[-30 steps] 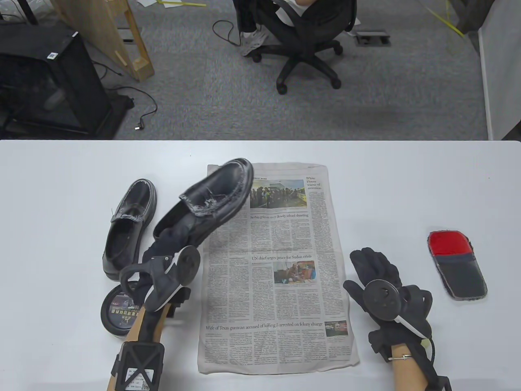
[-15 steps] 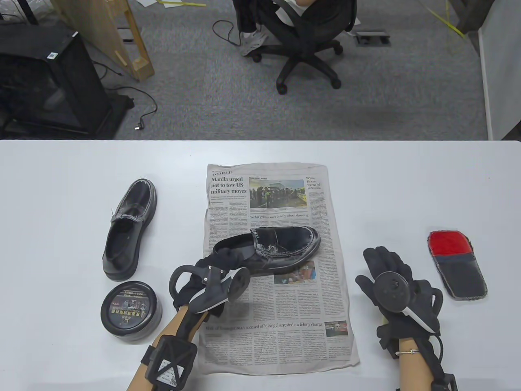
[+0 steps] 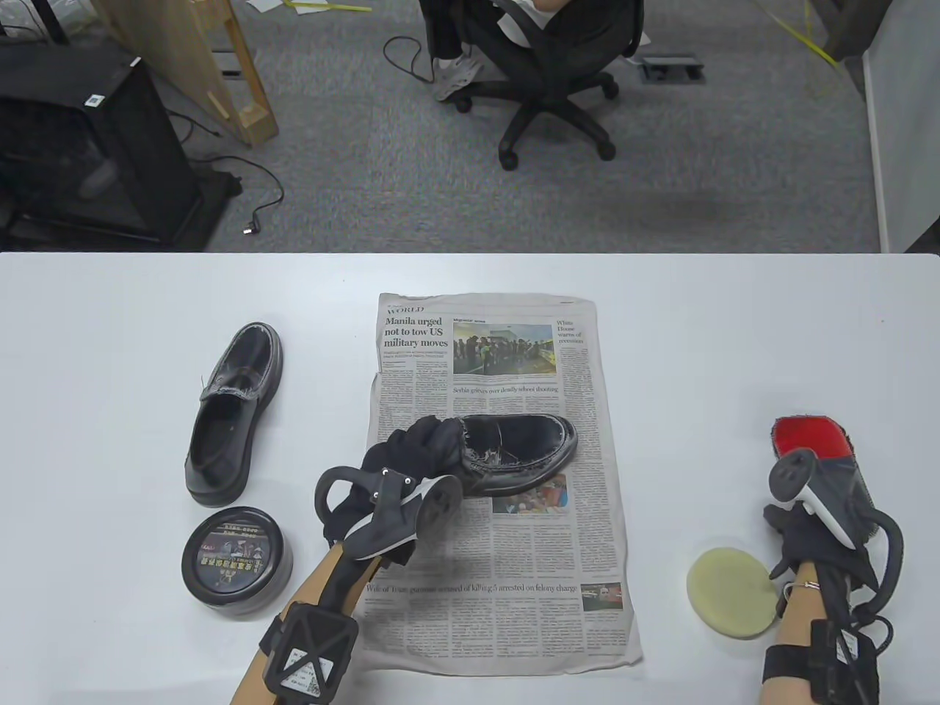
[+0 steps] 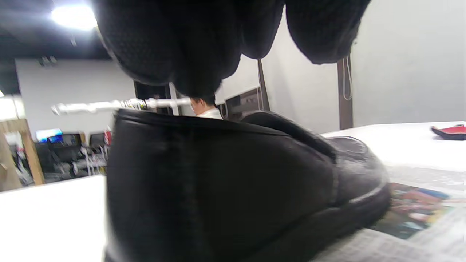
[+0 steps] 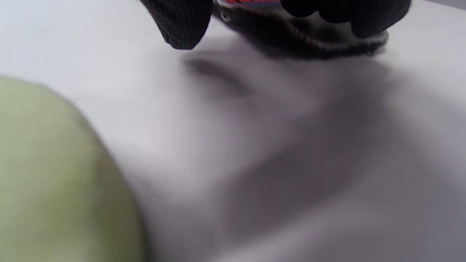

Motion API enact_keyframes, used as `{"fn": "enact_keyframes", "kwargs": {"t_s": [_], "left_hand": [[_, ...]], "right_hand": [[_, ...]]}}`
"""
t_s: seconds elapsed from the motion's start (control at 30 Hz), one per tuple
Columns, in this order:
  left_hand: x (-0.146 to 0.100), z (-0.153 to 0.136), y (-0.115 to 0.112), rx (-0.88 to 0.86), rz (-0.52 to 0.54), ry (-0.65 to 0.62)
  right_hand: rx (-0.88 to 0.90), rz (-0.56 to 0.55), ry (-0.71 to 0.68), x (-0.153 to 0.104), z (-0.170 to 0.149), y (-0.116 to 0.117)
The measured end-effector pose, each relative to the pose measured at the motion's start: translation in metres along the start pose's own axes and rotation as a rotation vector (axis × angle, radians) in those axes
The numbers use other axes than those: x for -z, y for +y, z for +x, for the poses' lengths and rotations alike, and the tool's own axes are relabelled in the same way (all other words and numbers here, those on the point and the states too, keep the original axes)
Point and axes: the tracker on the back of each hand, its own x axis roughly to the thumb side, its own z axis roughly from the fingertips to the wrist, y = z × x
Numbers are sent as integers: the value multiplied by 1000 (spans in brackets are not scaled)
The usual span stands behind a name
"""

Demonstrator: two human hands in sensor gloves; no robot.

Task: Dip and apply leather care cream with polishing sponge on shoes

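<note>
One black loafer [image 3: 521,448] lies on its sole on the newspaper [image 3: 499,609], toe to the right. My left hand [image 3: 422,444] is over its heel. In the left wrist view the bent fingers [image 4: 189,43] hang just above the heel rim of the loafer [image 4: 233,182], with a gap showing. The round yellow sponge [image 3: 731,593] lies on the table at the right. My right hand [image 3: 808,525] is beyond it, over the near end of a red and grey mitt [image 3: 808,435]. In the right wrist view its fingers [image 5: 346,14] are on the mitt [image 5: 302,43], and the thumb is apart from it.
The second black loafer [image 3: 231,411] stands on the left of the white table [image 3: 734,352]. The closed black cream tin [image 3: 233,559] sits just in front of it. Beyond the table's far edge are a carpeted floor and an office chair [image 3: 551,66].
The left hand carried the loafer from the air down onto the newspaper and slid forward over its heel. The right hand moved right onto the mitt, uncovering the yellow sponge.
</note>
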Motion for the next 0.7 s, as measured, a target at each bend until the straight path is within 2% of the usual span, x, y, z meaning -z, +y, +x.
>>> {"fn": "enact_keyframes", "kwargs": {"t_s": [0.07,0.17,0.3,0.37,0.47,0.57,0.67,0.7], "left_hand": [[8,2,-6,-7,-71,18],[19,1,-22,70,-200,56],[24,-10,-45,61,-314,118],[23,-13,-44,3,-264,123],[24,-13,-45,44,-299,100],[24,-14,-47,47,-267,111],[22,-19,-50,15,-241,109],[22,-20,-50,4,-233,109]], "right_hand": [[-11,-39,5,1,-1,-2],[-180,-121,65,2,-2,-1],[-229,-240,92,2,-4,-4],[-237,-234,102,-2,-5,-7],[-186,-297,65,-14,-3,-16],[-90,-455,-70,-40,14,-33],[0,-613,-250,-74,49,-55],[8,-634,-302,-83,60,-60]]}}
